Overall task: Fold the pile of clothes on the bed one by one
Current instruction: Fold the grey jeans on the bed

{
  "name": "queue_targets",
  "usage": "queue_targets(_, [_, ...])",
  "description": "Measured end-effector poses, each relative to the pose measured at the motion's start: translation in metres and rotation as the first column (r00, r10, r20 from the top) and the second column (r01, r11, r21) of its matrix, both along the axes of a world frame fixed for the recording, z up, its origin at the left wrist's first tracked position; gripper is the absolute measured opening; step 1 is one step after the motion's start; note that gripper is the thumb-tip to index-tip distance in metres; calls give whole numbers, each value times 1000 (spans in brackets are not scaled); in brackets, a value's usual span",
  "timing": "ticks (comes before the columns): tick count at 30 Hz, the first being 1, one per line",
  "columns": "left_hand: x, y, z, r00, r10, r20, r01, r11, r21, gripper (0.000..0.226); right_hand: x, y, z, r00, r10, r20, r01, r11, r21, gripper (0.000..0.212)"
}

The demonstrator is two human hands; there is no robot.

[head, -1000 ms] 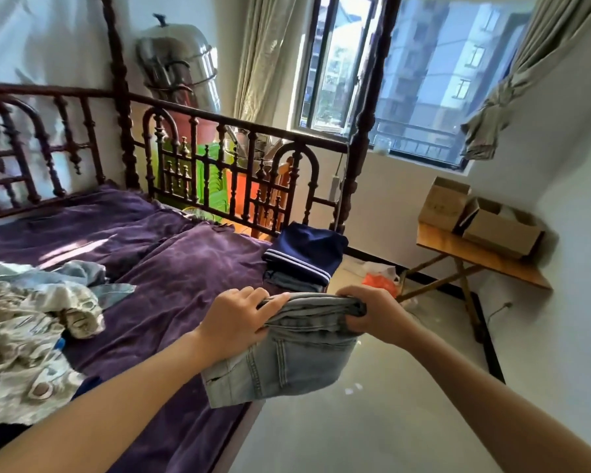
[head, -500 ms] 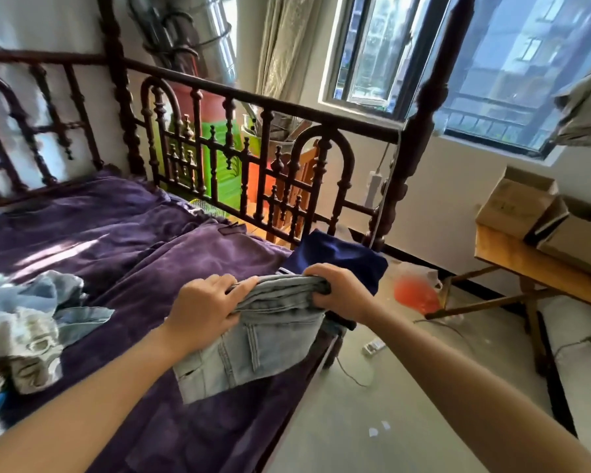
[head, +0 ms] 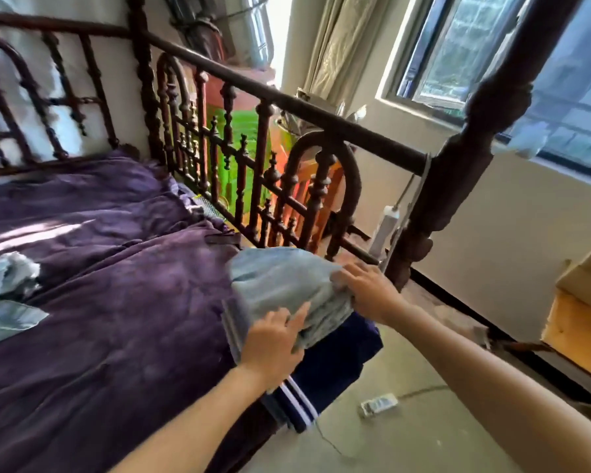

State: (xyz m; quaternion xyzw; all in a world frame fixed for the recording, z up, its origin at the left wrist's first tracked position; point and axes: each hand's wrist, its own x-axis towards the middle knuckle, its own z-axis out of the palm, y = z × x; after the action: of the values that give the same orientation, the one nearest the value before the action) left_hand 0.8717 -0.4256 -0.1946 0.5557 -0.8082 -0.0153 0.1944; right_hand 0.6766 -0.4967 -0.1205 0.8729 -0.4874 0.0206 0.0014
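The folded light-blue denim garment (head: 284, 288) lies on top of a folded navy garment with white stripes (head: 328, 373) at the bed's near right corner. My left hand (head: 273, 339) grips the denim's near edge, thumb on top. Its right edge is held by my right hand (head: 365, 291), fingers spread over it. The picture is motion-blurred. The unfolded pile of clothes (head: 4, 295) shows at the left edge, on the purple bedspread (head: 116, 302).
A dark carved wooden bed rail (head: 253, 186) and corner post (head: 458, 186) stand right behind the stack. On the concrete floor lie a power strip (head: 379, 404) and cable. A wooden table (head: 580, 322) stands at right under the window.
Both hands have carried the folded denim forward and right and set it down onto the navy garment. The view has moved closer to the bed corner.
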Motion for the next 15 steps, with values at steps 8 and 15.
queue_targets(8, [-46,-9,-85,955,-191,227,-49,654,755,59,-38,23,-109,919,49,-391,101,930,354,58])
queue_targets(15, [-42,-15,-74,930,-198,310,-92,692,717,60,-30,6,-115,932,40,-360,101,925,365,41])
